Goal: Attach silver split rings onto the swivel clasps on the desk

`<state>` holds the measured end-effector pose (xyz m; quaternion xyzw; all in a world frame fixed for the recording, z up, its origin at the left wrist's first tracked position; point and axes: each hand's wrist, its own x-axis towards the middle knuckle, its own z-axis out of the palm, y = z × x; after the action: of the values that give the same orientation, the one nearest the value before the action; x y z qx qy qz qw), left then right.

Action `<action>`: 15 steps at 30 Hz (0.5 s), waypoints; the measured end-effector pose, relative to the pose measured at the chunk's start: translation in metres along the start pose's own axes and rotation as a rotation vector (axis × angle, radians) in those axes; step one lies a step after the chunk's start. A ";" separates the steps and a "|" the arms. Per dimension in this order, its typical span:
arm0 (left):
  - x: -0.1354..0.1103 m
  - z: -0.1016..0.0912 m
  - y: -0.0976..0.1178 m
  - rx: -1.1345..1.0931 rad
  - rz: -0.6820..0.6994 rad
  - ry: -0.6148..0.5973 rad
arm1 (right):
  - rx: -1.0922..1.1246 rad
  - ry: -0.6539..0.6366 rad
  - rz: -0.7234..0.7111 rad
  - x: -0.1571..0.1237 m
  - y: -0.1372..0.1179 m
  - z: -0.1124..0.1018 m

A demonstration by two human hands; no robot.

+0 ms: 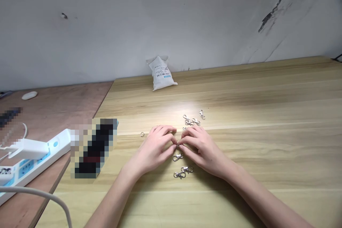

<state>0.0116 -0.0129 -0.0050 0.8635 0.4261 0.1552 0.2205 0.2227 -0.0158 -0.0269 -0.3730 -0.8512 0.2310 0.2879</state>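
Slip risk: left hand [153, 148] and right hand [203, 149] pressed together, fingertips pinching a tiny silver part [177, 144] over the wooden surface [267, 114]; too-light grip could drop it among the swivel clasps [177, 157] just near, or roll it toward the loose ring [142, 134] left.

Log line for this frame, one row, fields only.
left hand: pinching small silver part | right hand: pinching same part | nearby: swivel clasps | surface: wooden table
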 end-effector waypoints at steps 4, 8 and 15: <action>0.000 -0.001 0.001 -0.008 -0.001 -0.003 | -0.005 -0.001 -0.002 0.000 -0.001 -0.001; 0.000 -0.001 0.001 -0.019 0.005 -0.003 | -0.017 0.004 -0.009 0.001 -0.001 -0.001; 0.000 -0.001 0.001 -0.006 -0.009 -0.018 | -0.016 0.000 -0.001 0.000 0.000 -0.001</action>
<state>0.0119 -0.0132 -0.0037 0.8623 0.4275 0.1476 0.2276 0.2233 -0.0158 -0.0267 -0.3750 -0.8532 0.2242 0.2849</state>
